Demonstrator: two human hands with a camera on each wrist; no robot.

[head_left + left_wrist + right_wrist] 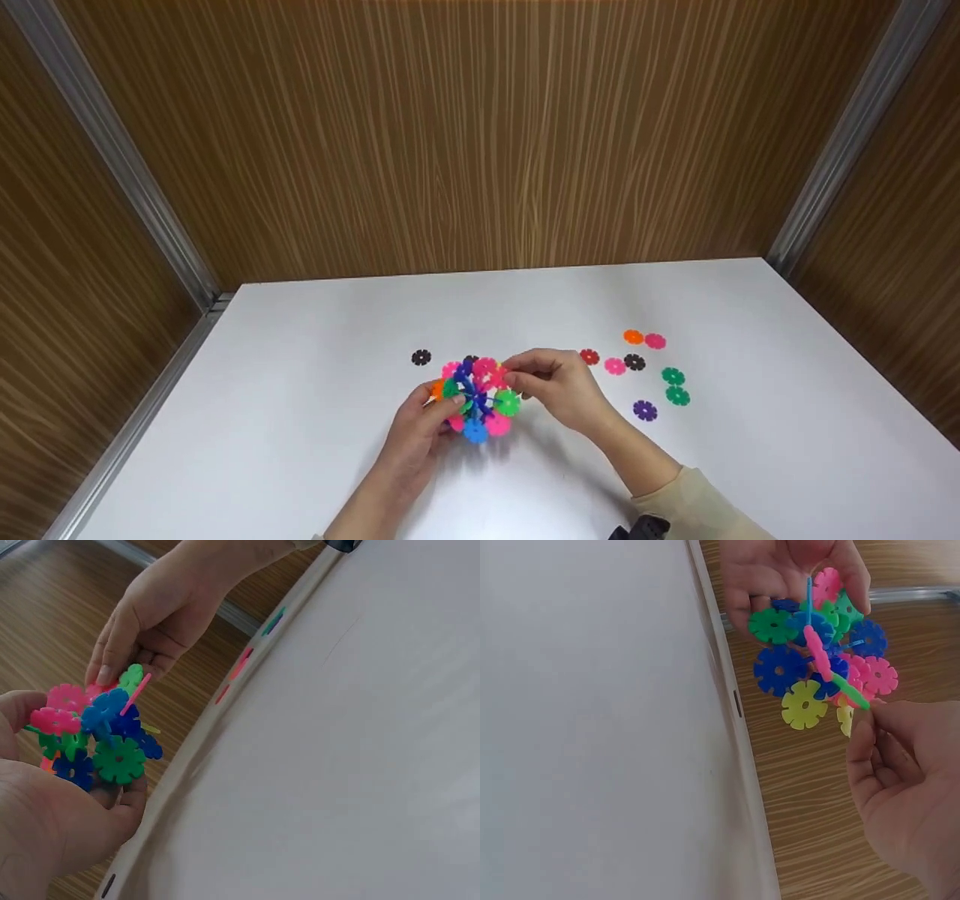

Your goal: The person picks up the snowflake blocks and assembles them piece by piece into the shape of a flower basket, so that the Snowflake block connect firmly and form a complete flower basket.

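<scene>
A ball-like cluster (477, 397) of interlocked plastic flower discs in pink, blue, green, orange and yellow is held just above the white table (300, 450). My left hand (448, 405) grips the cluster from the left and below, with fingers curled round it. My right hand (517, 373) pinches a disc at its upper right edge. The left wrist view shows the cluster (97, 735) in my left palm (45, 825), with right fingertips (105, 671) on a pink disc. In the right wrist view my right fingertips (864, 720) meet the cluster (817, 660) at its edge.
Several loose discs lie to the right of my hands: red (589, 357), pink (615, 366), black (634, 362), orange (634, 337), green (677, 395) and purple (644, 410). One black disc (421, 357) lies to the left. Wood-panelled walls close in the table.
</scene>
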